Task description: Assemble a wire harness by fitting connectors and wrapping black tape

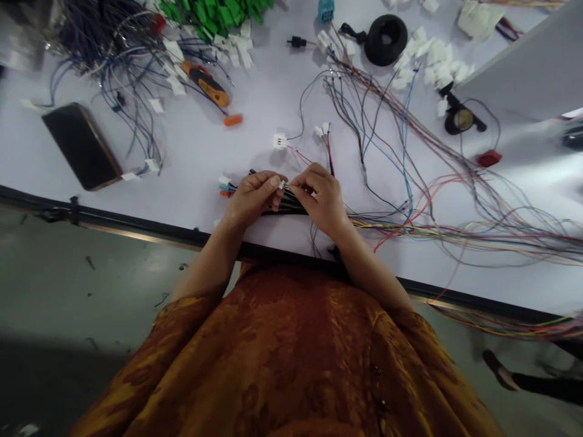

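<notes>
Close to the table's front edge, my left hand (256, 193) pinches a small white connector (282, 184) between thumb and fingers. My right hand (320, 195) is closed on a thin wire end right beside that connector; the fingertips of both hands nearly meet. Beneath the hands runs a bundle of black-sleeved wires (291, 203), with white, blue and orange connectors (225, 187) at its left end. Just beyond the hands lie a white connector (280, 141) with a thin red wire and a pair of small white connectors (322, 130).
A phone (82, 145) lies at the left, an orange-black tool (206, 84) beyond it. Green connectors (214, 15), blue wires (104, 36), white connectors (430, 57) and black tape (385, 40) are at the back. Long loose wires (455, 233) spread right, some hanging over the edge.
</notes>
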Motion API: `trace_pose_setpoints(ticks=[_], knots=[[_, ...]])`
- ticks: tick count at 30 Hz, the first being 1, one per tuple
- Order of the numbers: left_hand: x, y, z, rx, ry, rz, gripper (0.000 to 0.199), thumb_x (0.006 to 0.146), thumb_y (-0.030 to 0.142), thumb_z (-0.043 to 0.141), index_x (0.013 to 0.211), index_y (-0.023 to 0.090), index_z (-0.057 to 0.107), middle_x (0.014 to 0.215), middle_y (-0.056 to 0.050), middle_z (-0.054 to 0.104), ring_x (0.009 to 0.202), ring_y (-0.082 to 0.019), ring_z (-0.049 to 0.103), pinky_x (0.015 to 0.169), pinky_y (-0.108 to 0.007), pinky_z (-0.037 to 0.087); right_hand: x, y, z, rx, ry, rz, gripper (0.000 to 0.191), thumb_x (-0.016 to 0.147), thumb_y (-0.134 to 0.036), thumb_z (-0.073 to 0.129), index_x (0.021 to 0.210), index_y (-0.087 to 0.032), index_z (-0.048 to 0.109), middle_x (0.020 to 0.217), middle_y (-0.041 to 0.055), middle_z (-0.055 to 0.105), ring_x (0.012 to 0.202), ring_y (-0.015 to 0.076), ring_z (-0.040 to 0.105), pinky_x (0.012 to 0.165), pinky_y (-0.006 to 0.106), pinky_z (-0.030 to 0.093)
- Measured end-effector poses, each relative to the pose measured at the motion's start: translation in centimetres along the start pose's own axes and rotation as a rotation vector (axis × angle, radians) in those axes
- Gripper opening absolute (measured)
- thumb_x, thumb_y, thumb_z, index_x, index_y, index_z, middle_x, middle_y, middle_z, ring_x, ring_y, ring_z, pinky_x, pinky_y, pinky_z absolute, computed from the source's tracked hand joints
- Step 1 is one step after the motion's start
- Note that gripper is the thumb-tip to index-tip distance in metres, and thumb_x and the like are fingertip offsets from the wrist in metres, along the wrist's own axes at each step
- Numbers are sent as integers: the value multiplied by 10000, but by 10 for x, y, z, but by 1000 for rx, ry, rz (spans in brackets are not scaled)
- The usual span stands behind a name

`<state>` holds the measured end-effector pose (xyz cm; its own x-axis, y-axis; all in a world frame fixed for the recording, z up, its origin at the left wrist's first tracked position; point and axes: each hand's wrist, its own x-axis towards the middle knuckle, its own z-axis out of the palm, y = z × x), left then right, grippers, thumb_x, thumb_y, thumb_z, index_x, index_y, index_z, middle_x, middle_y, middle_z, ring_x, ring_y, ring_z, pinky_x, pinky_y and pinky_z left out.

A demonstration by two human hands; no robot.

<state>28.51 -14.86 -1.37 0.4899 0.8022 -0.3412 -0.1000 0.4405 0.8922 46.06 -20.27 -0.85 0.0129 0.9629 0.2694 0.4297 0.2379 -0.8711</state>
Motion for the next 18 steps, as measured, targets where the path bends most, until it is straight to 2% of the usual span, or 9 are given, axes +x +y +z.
trace_pose_setpoints(ticks=[4, 9, 14, 18], knots=[[0, 0, 0, -3, -56, -19, 289, 835, 437, 765, 804, 161, 685, 643, 12, 587, 453, -59, 501, 415, -180, 433, 0, 0, -2, -33, -72, -21, 145, 959, -227, 582, 816, -217, 609, 851, 28, 593, 755, 148, 545, 753, 324, 494], [-2, 0, 3, 170, 35, 55, 121, 861, 299, 716, 826, 184, 705, 637, 13, 611, 475, -86, 553, 460, -204, 495, 1, 0, -6, -131, -111, 8, 137, 937, -180, 593, 806, -214, 611, 865, 33, 603, 809, 168, 566, 781, 332, 478], [-3, -1, 2, 221, -17, 55, 103, 871, 273, 681, 824, 188, 715, 647, 2, 637, 482, -98, 570, 473, -217, 504, 7, -1, -14, -117, -243, 51, 141, 932, -183, 606, 794, -206, 622, 851, 24, 602, 788, 160, 551, 767, 315, 468], [-3, 0, 5, 344, -13, 117, 101, 872, 240, 677, 790, 190, 707, 583, 12, 613, 474, -93, 555, 482, -201, 478, 7, 0, -12, -180, -251, 61, 153, 922, -169, 614, 775, -213, 610, 875, 33, 595, 811, 174, 554, 768, 329, 464]])
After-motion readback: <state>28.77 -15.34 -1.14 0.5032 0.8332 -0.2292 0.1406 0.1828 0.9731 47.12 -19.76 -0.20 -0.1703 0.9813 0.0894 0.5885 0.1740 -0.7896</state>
